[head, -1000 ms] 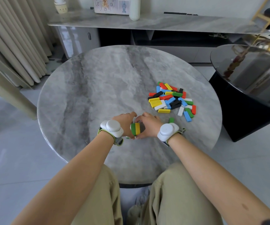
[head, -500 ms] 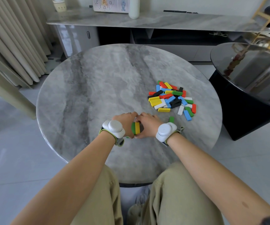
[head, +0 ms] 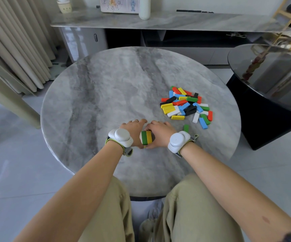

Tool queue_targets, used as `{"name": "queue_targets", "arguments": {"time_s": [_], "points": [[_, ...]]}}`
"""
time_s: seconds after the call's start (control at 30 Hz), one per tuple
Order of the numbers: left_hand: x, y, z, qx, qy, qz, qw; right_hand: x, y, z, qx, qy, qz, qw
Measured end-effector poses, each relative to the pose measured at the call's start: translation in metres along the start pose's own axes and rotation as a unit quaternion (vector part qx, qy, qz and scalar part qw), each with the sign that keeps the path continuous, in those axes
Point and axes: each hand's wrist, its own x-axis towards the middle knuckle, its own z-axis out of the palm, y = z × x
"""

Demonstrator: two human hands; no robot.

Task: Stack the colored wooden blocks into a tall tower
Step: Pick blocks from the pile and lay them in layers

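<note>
A small stack of blocks (head: pixel 146 137) stands on the round marble table (head: pixel 106 88) near its front edge; I see white, green and yellow blocks side by side on top. My left hand (head: pixel 134 131) cups the stack from the left and my right hand (head: pixel 158 133) from the right, fingers curled round it and meeting behind it. The lower part of the stack is hidden by the hands. A loose pile of coloured blocks (head: pixel 186 106) lies to the right and farther back. One green block (head: pixel 186 128) lies alone by my right wrist.
A black glass-topped side table (head: pixel 270 81) stands close on the right. A low marble console (head: pixel 158 21) with a clock and a white vase runs along the back. Curtains (head: pixel 15 42) hang at the left. My knees are under the table's front edge.
Both hands stay cupped round the stack. A white block now shows at the stack's left beside the green and yellow ones. The camera has tilted slightly.
</note>
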Motion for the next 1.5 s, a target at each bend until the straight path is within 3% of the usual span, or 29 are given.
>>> {"name": "queue_targets", "arguments": {"time_s": [0.3,0.37,0.53,0.7,0.97,1.27,1.5], "points": [[0.003,0.0,0.0,0.013,-0.004,0.009,1.0,0.001,-0.001,0.0,-0.011,0.009,-0.001,1.0],[0.0,0.0,-0.003,0.017,-0.026,0.006,1.0,-0.002,-0.001,0.0,-0.021,-0.019,0.007,1.0],[-0.008,-0.025,0.004,0.033,-0.128,-0.107,0.985,-0.013,0.006,0.0,0.026,-0.115,0.066,0.991],[-0.016,-0.023,0.021,0.078,-0.163,-0.098,0.979,-0.018,0.003,0.006,0.019,-0.161,0.087,0.983],[-0.019,-0.007,0.024,0.144,-0.192,-0.078,0.968,-0.017,-0.009,0.026,-0.033,-0.13,0.088,0.987],[-0.022,0.002,0.02,0.157,-0.227,-0.093,0.957,-0.014,-0.017,0.043,-0.013,-0.085,0.128,0.988],[-0.022,0.001,0.022,0.166,-0.225,-0.095,0.955,-0.011,-0.017,0.043,-0.015,-0.108,0.126,0.986]]}}
